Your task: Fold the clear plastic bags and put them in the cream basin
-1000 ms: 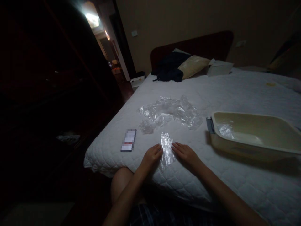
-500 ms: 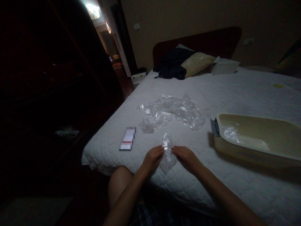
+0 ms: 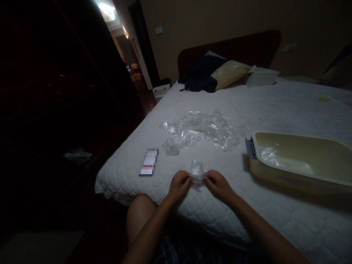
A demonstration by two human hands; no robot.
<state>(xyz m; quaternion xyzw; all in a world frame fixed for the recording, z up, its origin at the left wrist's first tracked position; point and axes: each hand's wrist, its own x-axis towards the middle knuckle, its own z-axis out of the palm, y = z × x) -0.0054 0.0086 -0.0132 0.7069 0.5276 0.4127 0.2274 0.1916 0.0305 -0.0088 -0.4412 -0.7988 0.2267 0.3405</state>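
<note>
A clear plastic bag [image 3: 197, 169], folded to a small rectangle, lies between my hands near the front edge of the bed [image 3: 231, 209]. My left hand [image 3: 180, 183] pinches its left near corner. The right near corner is pinched by my right hand [image 3: 218, 183]. Beyond my hands, several crumpled clear plastic bags [image 3: 189, 126] lie spread in an arc on the white quilted cover. To the left rests a phone [image 3: 149, 162] with a pixelated screen.
At the right stands a beige plastic bin [image 3: 297, 183] with a grey latch [image 3: 250, 148] and some clear plastic [image 3: 269, 156] inside. Dark clothing [image 3: 200, 75], a tan pillow [image 3: 231, 74] and a white box [image 3: 263, 77] sit by the headboard [image 3: 255, 46].
The plastic bag between my hands was longer, its near end reaching toward me. Now that end is folded up and away, and the bag is shorter. My fingers have closed into pinches.
</note>
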